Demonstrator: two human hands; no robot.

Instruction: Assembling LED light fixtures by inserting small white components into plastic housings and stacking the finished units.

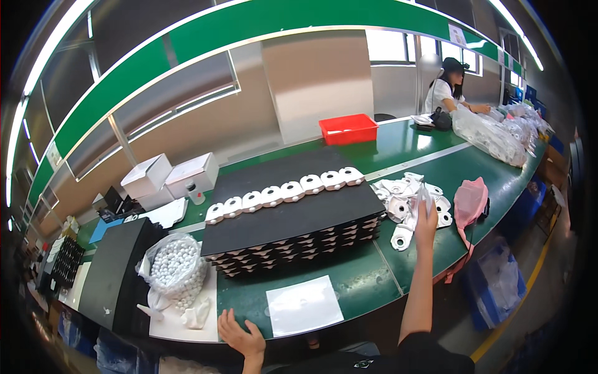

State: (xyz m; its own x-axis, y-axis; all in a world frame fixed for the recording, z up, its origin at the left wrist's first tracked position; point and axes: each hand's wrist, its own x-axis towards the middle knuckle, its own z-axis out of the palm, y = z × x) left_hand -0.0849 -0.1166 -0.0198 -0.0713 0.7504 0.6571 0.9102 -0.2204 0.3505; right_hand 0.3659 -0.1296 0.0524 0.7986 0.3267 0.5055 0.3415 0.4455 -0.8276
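At the table's front edge my left hand (242, 335) rests with its fingers spread, holding nothing, beside a white sheet (304, 306). My right arm reaches over a loose heap of white plastic parts (400, 235) with dark round holes. There my right hand (427, 219) is closed on a clear plastic bag (424, 192), its far end blurred among the parts. Between my hands stands a stack of black boards (293, 230), with white parts showing between the layers. A row of similar white parts (271, 196) lies across its top.
A plastic bag of white balls (173, 265) stands left of the stack. Pink cloth (470, 202) lies right of the heap. Farther back are a red bin (347, 129), white boxes (190, 174) and large clear bags (489, 137), where another person (445, 93) works.
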